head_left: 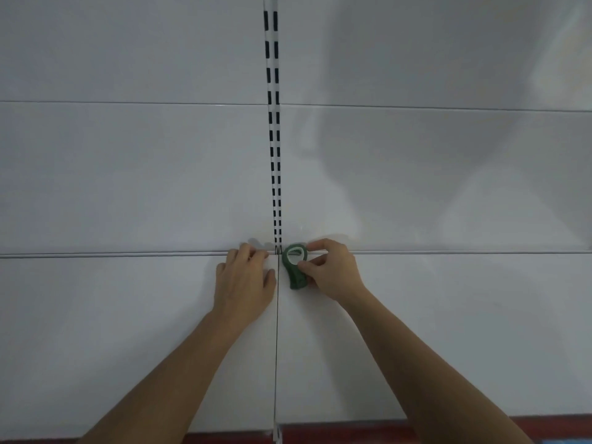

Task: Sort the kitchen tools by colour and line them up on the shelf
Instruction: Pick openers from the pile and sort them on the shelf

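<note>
White shelf (128, 331), seam down middle; white back panel (128, 174), slotted upright (274, 123) above seam. My left hand (245, 283) rests loose at back edge, holds nothing. My right hand (331, 272) pinches green tool (296, 272) just right of seam at back edge; long axis front-to-back, looped head toward panel.

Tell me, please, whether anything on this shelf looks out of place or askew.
Nothing stands out. The green tool lies at the back of the shelf, just right of the seam, handle toward the person, its head pinched by the right hand. No other tool is in view, so no row can be judged.
</note>
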